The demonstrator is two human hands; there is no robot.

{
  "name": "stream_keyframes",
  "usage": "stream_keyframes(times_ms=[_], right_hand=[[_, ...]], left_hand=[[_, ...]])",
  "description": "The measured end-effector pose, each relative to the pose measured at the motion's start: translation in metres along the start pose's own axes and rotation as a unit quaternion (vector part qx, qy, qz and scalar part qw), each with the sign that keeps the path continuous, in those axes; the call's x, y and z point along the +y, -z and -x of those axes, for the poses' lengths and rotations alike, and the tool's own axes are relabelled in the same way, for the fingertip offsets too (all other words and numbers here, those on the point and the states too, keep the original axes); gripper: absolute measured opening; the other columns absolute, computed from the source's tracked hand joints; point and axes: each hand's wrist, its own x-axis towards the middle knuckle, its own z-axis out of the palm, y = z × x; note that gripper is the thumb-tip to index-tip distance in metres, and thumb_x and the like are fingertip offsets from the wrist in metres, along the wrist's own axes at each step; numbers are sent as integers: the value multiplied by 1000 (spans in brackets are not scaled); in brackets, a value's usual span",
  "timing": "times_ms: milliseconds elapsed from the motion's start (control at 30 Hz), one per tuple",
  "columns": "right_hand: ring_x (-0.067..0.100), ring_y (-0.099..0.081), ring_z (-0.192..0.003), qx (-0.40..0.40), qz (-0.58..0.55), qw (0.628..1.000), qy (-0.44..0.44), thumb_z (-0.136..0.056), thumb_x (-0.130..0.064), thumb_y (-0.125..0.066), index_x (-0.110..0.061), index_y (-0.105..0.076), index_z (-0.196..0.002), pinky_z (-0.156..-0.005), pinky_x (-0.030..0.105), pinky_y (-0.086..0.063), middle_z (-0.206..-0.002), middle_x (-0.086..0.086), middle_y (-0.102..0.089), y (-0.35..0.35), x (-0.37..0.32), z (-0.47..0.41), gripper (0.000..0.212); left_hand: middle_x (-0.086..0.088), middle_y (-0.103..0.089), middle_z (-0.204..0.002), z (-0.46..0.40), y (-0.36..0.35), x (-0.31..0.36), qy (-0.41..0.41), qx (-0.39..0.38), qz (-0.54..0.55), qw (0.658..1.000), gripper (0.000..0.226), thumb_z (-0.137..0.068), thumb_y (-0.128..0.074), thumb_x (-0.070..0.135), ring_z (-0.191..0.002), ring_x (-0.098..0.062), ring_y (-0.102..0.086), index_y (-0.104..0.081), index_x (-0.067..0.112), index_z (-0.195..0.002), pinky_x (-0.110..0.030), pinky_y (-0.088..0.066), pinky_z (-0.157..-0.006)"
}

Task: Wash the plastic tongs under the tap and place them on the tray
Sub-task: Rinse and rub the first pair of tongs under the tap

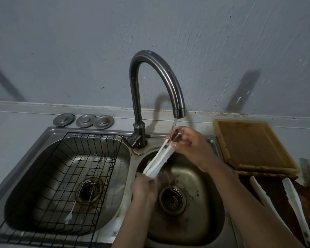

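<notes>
— Two hands are over the small basin point(200, 221), just right of the tap point(156, 83). What do they hold?

— One pair of white plastic tongs point(158, 162). It lies slanted under the spout: the upper end is near the water stream point(174, 127), the lower end points down and left, away from the tap.

— How are the fingers?

— The left hand point(145, 188) is below and in front of the tap, and its fingers are curled round the lower end of the tongs. The right hand point(190, 144) is just under the spout; its thumb and fingers pinch the upper end, and the water falls onto them there.

— Are the two arms of the tongs pressed together?

— They lie close to each other, but I cannot tell if they touch.

— And the tray?

— A wooden tray point(254, 145) stands on the counter to the right of the tap, beside the small basin. Nearer to the camera than this tray, also right of the tap, two other white tongs point(297, 203) lie on a dark surface, partly behind the right forearm.

— What is on the left of the tap?

— The large basin point(25, 185), with a black wire rack point(64, 176) on it. Some long metal utensils point(82, 190) lie in the rack. Behind that basin, left of the tap base, three round metal sink covers point(83, 120) rest on the counter by the wall.
</notes>
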Motion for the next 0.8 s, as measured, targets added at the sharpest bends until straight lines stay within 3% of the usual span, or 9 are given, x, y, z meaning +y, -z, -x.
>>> stream_keyframes(times_ms=[100, 167, 233, 300, 433, 500, 600, 700, 800], right_hand=[[23, -67, -102, 76, -133, 987, -52, -85, -1, -61, -21, -50, -123, -78, 28, -58, -110, 11, -65, -4, 13, 8, 44], [27, -67, -101, 131, -152, 979, -37, -82, -3, -66, -24, -38, -132, -81, 35, -58, -110, 16, -62, -15, 19, 12, 61], [27, -69, -93, 158, -138, 978, -6, -75, 1, -72, -26, -32, -133, -78, 38, -59, -104, 16, -64, -28, 21, 15, 76], [29, -70, -87, 167, -158, 973, 19, -77, 4, -69, -24, -27, -133, -73, 38, -60, -99, 18, -64, -36, 21, 16, 75], [44, -67, -88, 175, -153, 971, 47, -95, -12, -45, -26, -32, -130, -67, 39, -60, -96, 34, -59, -34, 21, 13, 40], [41, -69, -83, 190, -141, 971, 37, -98, -16, -37, -25, -38, -126, -64, 36, -60, -91, 34, -62, -31, 19, 12, 29], [30, -71, -73, 197, -105, 975, 12, -95, -22, -46, -18, -45, -121, -57, 31, -60, -86, 24, -68, -26, 16, 11, 27], [19, -60, -45, 197, -79, 974, -75, -91, -34, -54, -9, -52, -109, -38, 26, -48, -77, 23, -67, -21, 15, 9, 31], [15, -51, -37, 212, -199, 944, -154, -91, -36, -53, -7, -51, -87, -34, 22, -40, -64, 16, -62, -17, 19, 9, 30]], left_hand=[[-8, -56, -79, 3, -5, 15, -236, 23, -54, 970, 9, -96, -45, 11, -55, -7, -61, -48, 9, -88, -28, -47, -59], [-3, -51, -76, 9, -12, 22, -337, 27, -88, 937, 12, -95, -48, 18, -60, -11, -53, -42, 18, -85, -28, -44, -62], [-6, -50, -75, 15, -17, 22, -379, 23, -97, 920, 17, -95, -48, 21, -61, -13, -48, -38, 26, -82, -25, -43, -60], [-5, -48, -71, 17, -19, 21, -390, 17, -95, 916, 21, -96, -46, 20, -59, -12, -47, -35, 28, -80, -21, -42, -57], [-13, -49, -78, 7, -16, 23, -375, 20, -111, 920, 20, -96, -44, 25, -69, -23, -47, -35, 31, -81, -31, -40, -62], [-17, -49, -84, 7, -15, 22, -368, 23, -117, 922, 20, -96, -43, 25, -74, -25, -47, -34, 32, -80, -34, -38, -62], [-16, -50, -79, 10, -16, 22, -366, 17, -112, 924, 21, -97, -43, 23, -71, -23, -48, -34, 31, -80, -36, -39, -65], [-6, -52, -72, 10, -14, 24, -358, -16, -83, 930, 22, -96, -45, 17, -65, -16, -53, -37, 28, -79, -35, -43, -68], [-11, -59, -70, 13, -15, 28, -330, -102, -17, 938, 28, -93, -50, 5, -67, -14, -65, -38, 19, -72, -32, -51, -76]])
